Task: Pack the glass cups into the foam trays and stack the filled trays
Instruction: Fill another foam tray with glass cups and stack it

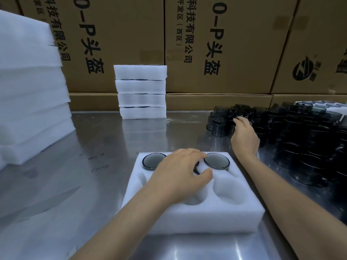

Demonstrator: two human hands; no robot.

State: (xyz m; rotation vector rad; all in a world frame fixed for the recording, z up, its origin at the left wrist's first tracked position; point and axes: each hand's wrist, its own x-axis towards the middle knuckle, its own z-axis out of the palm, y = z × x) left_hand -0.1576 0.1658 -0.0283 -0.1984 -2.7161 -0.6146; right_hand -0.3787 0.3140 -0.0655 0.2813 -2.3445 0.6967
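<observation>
Left fingers: fingers (189, 156) of the left hand (178, 173) lie spread and lightly bent over the middle of the far row of the foam tray (191, 209); whether they grip anything beneath cannot be told.
Right fingers: the right hand (244, 136) reaches into the near edge of the loose glass cups (300, 139), fingertips curled round a cup top; the hold itself is partly hidden.
Packed cups: a left cup (151, 161) and a right cup (216, 160) sit upright in the far pockets, mouths pointing up, axes vertical; the left hand lies between them.
Foam tray: white block flat on the counter (105, 147), long side running left to right; near-row pockets hold nothing.
Loose glass cups: dark cups with handles, massed at the right of the counter.
Filled trays: a stack of trays (141, 91), four high, stands at the far edge, dark rims showing between layers.
Foam sheets: tall white foam pile (32, 91) at far left.
Backdrop: printed cardboard cartons (216, 44) behind the counter.
</observation>
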